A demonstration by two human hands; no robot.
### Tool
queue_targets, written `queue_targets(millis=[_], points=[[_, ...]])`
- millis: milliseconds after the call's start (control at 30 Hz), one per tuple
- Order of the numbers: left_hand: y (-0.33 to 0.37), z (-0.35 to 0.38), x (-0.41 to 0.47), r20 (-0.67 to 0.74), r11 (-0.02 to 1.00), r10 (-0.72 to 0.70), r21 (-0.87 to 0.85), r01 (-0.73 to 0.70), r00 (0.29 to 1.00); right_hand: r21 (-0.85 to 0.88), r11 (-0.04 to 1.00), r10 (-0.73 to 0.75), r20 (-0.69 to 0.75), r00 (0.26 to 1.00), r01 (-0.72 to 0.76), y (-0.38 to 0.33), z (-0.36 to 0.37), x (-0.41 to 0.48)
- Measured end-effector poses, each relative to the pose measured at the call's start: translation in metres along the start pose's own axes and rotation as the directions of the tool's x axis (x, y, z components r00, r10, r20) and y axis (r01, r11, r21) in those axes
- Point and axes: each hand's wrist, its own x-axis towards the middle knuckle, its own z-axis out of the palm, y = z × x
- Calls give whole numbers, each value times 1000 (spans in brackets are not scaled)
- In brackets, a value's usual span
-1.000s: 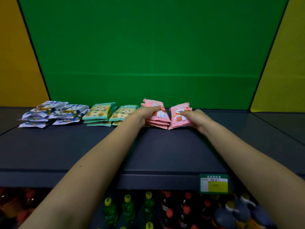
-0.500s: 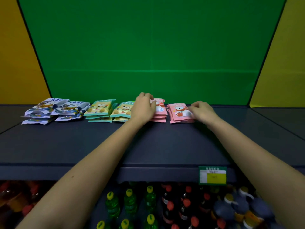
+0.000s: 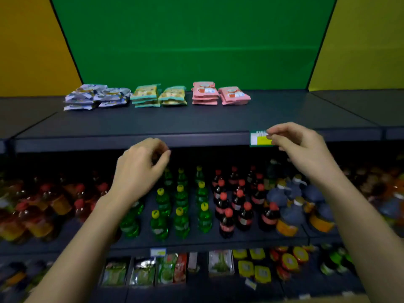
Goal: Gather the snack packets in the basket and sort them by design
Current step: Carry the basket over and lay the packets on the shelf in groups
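Snack packets lie in a row at the back of the dark top shelf (image 3: pixel 196 121). From left to right there are two piles of white-and-blue packets (image 3: pixel 96 96), two piles of teal packets (image 3: pixel 159 95) and two piles of pink packets (image 3: pixel 218 94). My left hand (image 3: pixel 142 167) hangs in front of the shelf edge with loosely curled fingers and holds nothing. My right hand (image 3: pixel 299 145) is also loosely curled and empty, in front of the green-and-yellow price tag (image 3: pixel 258 138). Both hands are well clear of the packets. No basket is in view.
Below the top shelf stand rows of green bottles (image 3: pixel 181 206), dark cola bottles with red caps (image 3: pixel 238 202), orange-red drinks (image 3: pixel 37 211) at the left and dark bottles (image 3: pixel 293 200) at the right. A lower shelf holds packaged foods (image 3: pixel 142 272). Green and yellow walls rise behind.
Both hands let go of the pink piles and pulled back to the shelf's front edge. The camera tilted down and back, bringing the lower shelves into view.
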Motion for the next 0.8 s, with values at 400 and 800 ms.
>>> queue_targets(millis=[400,800], points=[[18,17,-213,317,963,-268,68,260,910,-311,938,205,131,970,-156,90,-12,-239],[146,115,-313,476,887,-457,177,427,751,-391,866,420,236,876,-310,230,-128,-322]])
